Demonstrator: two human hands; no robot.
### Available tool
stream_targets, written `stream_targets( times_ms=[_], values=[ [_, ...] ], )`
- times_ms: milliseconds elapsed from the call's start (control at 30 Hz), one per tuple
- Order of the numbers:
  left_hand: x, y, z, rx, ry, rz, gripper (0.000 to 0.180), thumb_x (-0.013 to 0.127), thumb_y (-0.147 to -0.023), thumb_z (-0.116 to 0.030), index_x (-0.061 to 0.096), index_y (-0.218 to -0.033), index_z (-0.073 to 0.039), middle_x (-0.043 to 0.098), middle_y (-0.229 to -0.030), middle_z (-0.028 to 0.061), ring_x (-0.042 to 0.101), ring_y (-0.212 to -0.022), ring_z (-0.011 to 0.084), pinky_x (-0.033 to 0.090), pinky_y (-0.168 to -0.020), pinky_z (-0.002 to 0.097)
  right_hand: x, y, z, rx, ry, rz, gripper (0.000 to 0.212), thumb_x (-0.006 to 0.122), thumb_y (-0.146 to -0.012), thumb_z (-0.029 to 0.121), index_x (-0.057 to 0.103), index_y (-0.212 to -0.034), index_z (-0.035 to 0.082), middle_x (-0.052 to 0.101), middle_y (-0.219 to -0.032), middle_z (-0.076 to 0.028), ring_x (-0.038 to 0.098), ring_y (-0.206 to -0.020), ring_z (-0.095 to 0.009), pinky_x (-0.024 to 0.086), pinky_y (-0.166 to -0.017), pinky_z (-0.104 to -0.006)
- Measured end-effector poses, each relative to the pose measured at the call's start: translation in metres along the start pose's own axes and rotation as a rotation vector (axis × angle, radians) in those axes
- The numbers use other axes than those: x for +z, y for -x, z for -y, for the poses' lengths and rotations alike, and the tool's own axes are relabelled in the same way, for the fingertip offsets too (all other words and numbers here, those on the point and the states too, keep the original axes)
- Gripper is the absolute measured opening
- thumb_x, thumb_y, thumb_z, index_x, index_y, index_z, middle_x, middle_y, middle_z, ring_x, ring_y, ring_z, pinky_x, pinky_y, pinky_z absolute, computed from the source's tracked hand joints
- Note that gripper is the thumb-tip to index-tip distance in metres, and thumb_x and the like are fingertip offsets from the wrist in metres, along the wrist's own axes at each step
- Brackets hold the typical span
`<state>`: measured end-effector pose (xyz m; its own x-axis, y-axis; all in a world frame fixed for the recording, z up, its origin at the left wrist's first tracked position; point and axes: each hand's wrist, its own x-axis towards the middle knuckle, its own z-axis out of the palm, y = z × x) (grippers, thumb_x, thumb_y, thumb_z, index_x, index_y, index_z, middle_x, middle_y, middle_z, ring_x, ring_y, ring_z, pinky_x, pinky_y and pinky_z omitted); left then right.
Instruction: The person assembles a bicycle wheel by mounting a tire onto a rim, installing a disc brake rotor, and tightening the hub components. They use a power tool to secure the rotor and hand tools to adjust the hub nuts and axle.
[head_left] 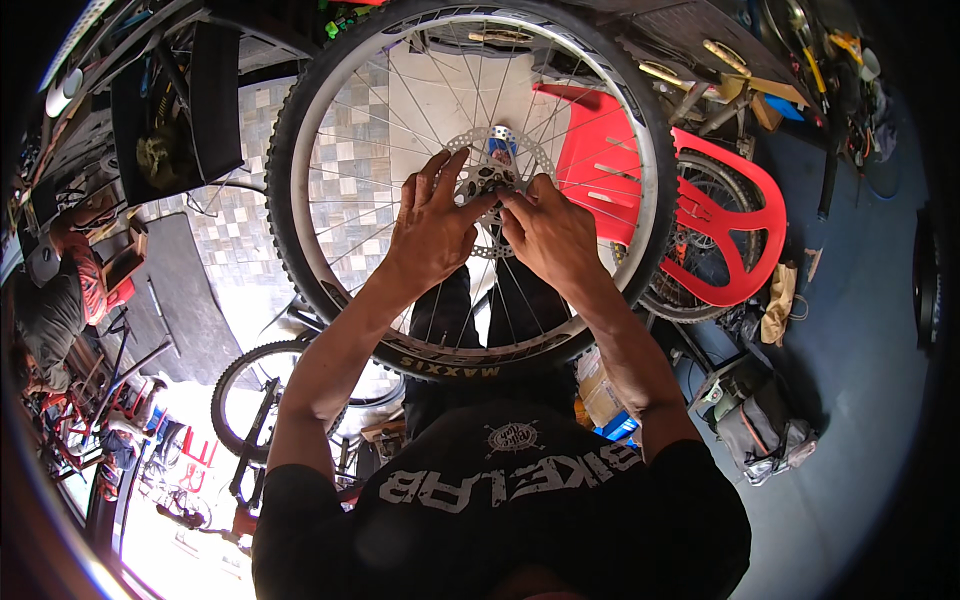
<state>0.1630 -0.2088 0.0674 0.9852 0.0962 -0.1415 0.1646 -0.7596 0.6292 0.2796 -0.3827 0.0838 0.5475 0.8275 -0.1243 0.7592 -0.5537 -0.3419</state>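
Observation:
A bicycle wheel with a black knobbly tyre (pixel 284 190) and silver rim (pixel 305 170) faces me in front of my body. At its hub (pixel 487 180) sits a perforated disc brake rotor (pixel 538 152). My left hand (pixel 432 225) lies against the rotor's left side, its fingers spread and the thumb reaching to the hub. From the right, my right hand (pixel 550 235) meets it, fingers curled and thumb and forefinger pinched at the hub. Whatever small part lies between those fingertips is hidden.
A red plastic chair (pixel 745 210) stands right of the wheel, with another bicycle wheel (pixel 690 285) behind it. A grey bag (pixel 765 435) rests on the floor at right. Lower left stands a bicycle (pixel 250 400). Another person (pixel 60 310) is at the far left.

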Motion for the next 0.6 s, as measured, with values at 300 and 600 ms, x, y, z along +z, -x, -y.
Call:
stream_targets(
  times_ms=[300, 600],
  values=[
    [0.001, 0.0006, 0.0014, 0.0, -0.018, 0.009, 0.057, 0.08, -0.081, -0.009, 0.074, -0.134, -0.029, 0.038, -0.16, 0.0181, 0.035, -0.15, 0.0408, 0.037, -0.118, 0.0573, -0.0011, -0.0006, 0.0031, 0.008, 0.029, 0.008, 0.026, 0.076, -0.092, 0.024, 0.079, -0.117, 0.019, 0.06, -0.095, -0.006, 0.071, -0.07, -0.02, 0.06, -0.058, -0.0338],
    [0.001, 0.0014, 0.0007, -0.014, -0.064, 0.03, 0.056, 0.081, -0.081, -0.01, 0.075, -0.133, -0.03, 0.038, -0.16, 0.0173, 0.034, -0.151, 0.0403, 0.037, -0.117, 0.0566, -0.0027, -0.0003, 0.0046, 0.031, 0.047, 0.018, 0.027, 0.076, -0.09, 0.022, 0.079, -0.117, 0.02, 0.062, -0.094, -0.006, 0.073, -0.072, -0.02, 0.061, -0.059, -0.0333]
  ],
)
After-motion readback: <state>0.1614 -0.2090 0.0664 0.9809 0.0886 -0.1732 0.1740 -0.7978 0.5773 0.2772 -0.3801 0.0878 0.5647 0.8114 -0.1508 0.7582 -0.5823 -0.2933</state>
